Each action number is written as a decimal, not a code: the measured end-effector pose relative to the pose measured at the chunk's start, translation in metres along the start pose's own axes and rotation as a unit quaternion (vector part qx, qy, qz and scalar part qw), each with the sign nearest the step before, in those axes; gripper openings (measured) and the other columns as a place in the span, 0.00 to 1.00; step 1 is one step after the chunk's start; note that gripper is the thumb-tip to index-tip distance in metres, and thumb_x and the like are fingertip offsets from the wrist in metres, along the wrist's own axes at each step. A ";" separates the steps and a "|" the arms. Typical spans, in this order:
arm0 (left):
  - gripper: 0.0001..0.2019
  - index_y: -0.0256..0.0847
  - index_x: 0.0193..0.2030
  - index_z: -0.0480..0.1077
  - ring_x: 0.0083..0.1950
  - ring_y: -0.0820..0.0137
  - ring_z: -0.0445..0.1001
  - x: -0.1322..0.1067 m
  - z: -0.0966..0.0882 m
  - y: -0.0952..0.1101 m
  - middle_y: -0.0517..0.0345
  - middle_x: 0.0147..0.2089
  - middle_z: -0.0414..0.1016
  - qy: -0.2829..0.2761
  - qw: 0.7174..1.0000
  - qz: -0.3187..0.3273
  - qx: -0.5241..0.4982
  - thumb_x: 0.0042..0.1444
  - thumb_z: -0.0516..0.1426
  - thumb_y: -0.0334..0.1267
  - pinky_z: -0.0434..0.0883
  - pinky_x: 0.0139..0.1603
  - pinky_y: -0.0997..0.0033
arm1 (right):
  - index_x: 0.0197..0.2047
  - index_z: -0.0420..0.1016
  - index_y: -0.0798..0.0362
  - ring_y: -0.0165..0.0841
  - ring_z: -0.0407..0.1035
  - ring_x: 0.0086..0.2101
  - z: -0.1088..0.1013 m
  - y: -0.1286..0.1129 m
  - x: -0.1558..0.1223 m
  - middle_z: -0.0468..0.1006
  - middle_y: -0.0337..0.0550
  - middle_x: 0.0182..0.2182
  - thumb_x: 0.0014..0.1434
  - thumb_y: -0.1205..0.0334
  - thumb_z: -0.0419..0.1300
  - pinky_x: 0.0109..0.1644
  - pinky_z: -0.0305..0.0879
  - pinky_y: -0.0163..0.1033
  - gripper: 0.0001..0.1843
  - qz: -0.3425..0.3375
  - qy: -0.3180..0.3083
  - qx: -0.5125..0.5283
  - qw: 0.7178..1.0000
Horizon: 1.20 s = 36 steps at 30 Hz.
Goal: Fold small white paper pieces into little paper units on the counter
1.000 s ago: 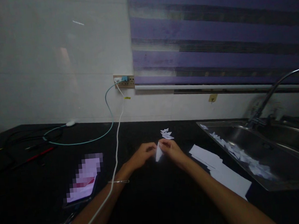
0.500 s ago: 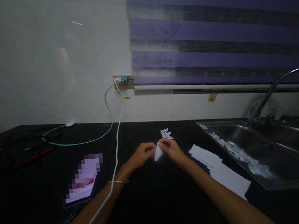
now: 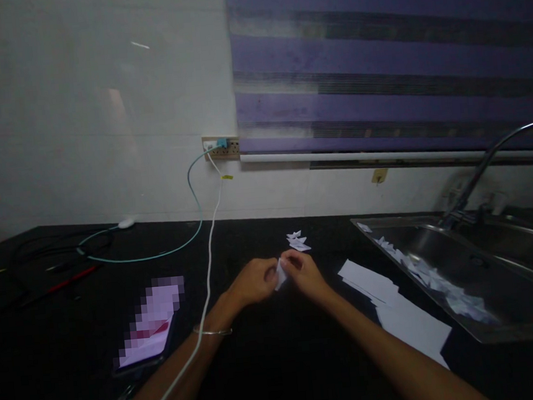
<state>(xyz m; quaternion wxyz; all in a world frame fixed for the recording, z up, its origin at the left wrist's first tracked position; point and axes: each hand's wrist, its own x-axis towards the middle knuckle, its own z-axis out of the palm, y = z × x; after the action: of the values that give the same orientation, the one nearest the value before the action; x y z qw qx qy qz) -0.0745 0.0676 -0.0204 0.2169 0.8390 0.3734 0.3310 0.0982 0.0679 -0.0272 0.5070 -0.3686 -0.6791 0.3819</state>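
A small folded piece of white paper (image 3: 280, 276) is held between my two hands above the dark counter. My left hand (image 3: 253, 281) grips its left side, fingers curled in. From the right, the fingers of my right hand (image 3: 305, 274) pinch its upper edge. Just beyond my hands lie several little folded paper shapes (image 3: 298, 242) with pointed ends. To the right of my right forearm, flat white paper sheets (image 3: 411, 327) lie overlapping on the counter. Part of the held paper is hidden by my fingers.
At right is a steel sink (image 3: 481, 335) with a curved faucet (image 3: 491, 154); many folded papers (image 3: 442, 287) line its left rim. A phone (image 3: 149, 328) lies at left. A white cable (image 3: 208, 261) crosses over my left forearm from the wall socket (image 3: 231, 148).
My left hand has closed in on the paper's left side, its fingers now curled tighter. Less of the paper shows between my hands. The view has shifted slightly.
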 end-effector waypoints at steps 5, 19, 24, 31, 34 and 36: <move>0.12 0.34 0.33 0.75 0.28 0.72 0.67 0.000 0.001 0.002 0.57 0.28 0.74 -0.020 1.000 -0.017 -0.003 0.58 0.51 0.37 0.62 0.32 0.75 | 0.33 0.70 0.54 0.33 0.67 0.32 0.001 -0.009 -0.001 0.71 0.40 0.29 0.58 0.52 0.58 0.38 0.64 0.37 0.13 -0.002 0.000 -0.008 1.000; 0.14 0.38 0.30 0.73 0.30 0.68 0.72 0.004 0.001 0.012 0.52 0.30 0.76 0.031 0.978 -0.068 0.194 0.60 0.49 0.37 0.58 0.30 0.72 | 0.32 0.70 0.52 0.30 0.65 0.27 0.002 -0.020 -0.011 0.72 0.38 0.27 0.55 0.63 0.57 0.31 0.55 0.34 0.02 0.001 0.077 -0.331 0.941; 0.12 0.38 0.32 0.72 0.32 0.68 0.72 0.003 0.000 0.014 0.53 0.31 0.75 0.023 0.981 -0.051 0.188 0.60 0.49 0.37 0.60 0.32 0.72 | 0.30 0.72 0.51 0.30 0.66 0.28 0.001 -0.020 -0.013 0.73 0.38 0.26 0.56 0.62 0.56 0.31 0.54 0.34 0.06 0.022 0.054 -0.367 0.928; 0.09 0.39 0.37 0.72 0.33 0.70 0.70 0.004 0.003 0.016 0.57 0.32 0.74 0.052 0.996 -0.065 0.037 0.59 0.52 0.38 0.62 0.35 0.73 | 0.34 0.73 0.51 0.36 0.68 0.34 -0.003 -0.024 -0.012 0.76 0.44 0.32 0.56 0.63 0.58 0.36 0.58 0.37 0.03 -0.030 0.094 -0.442 0.891; 0.15 0.37 0.40 0.72 0.33 0.71 0.69 0.006 0.005 0.015 0.58 0.32 0.72 0.074 0.987 -0.082 -0.114 0.61 0.52 0.47 0.64 0.37 0.73 | 0.38 0.74 0.51 0.39 0.69 0.39 -0.005 -0.021 -0.010 0.76 0.48 0.36 0.58 0.65 0.57 0.41 0.61 0.39 0.06 -0.077 0.089 -0.441 0.890; 0.21 0.36 0.40 0.72 0.35 0.70 0.69 0.008 0.006 0.012 0.57 0.34 0.72 0.071 0.974 -0.091 -0.193 0.63 0.48 0.53 0.65 0.39 0.71 | 0.38 0.75 0.50 0.40 0.69 0.40 -0.005 -0.020 -0.010 0.77 0.48 0.36 0.60 0.64 0.55 0.43 0.62 0.41 0.07 -0.109 0.077 -0.435 0.891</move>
<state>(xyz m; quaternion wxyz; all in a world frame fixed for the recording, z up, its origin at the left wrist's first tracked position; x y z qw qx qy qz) -0.0601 0.0655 -0.0143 0.3769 0.7180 0.3920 0.4344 0.1033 0.0514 -0.0128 0.3853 -0.5038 -0.7721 -0.0391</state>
